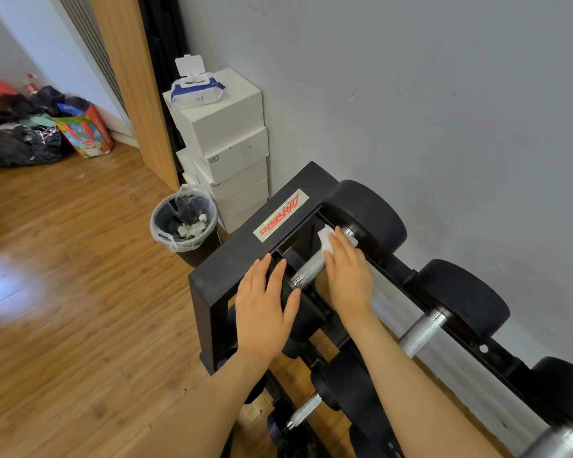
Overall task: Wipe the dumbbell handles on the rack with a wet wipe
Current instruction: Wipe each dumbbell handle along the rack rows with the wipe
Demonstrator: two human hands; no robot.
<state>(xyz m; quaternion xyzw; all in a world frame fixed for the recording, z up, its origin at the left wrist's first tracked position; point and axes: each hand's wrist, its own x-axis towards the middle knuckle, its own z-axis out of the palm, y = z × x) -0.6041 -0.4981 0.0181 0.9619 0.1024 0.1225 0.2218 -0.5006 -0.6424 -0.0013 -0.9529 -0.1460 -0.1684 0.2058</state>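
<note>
head view, looking down on a black rack (219, 285) set along a grey wall (444, 110), its end frame nearest the floor side. right hand (346, 276) lies flat on a white wipe (328, 241), fingers straight and close together, pressing it onto the handle (310, 271) of the first top-row dumbbell (368, 216) — wipe sits at the far end of that handle, just beside the wall-side head. left hand (265, 305) rests open on the near head of the same dumbbell, fingers straight, slightly spread, holding nothing; fingertips reach the rack's end frame.

room: wall runs tight behind the dumbbell heads; wood floor (80, 292) to the left of the rack is open. a bin (184, 221) with a clear liner stands just beside the rack's end frame, boxes (225, 143) stacked behind it in the corner.

counts: three dumbbells show on the top row, the third cut by the frame edge; two more handles show on the lower row. one wipe in hand, one wipes pack (197, 89) with lid up atop the boxes. about four white boxes in the stack. a heap of bags (30, 127) far left — number cannot be told.
</note>
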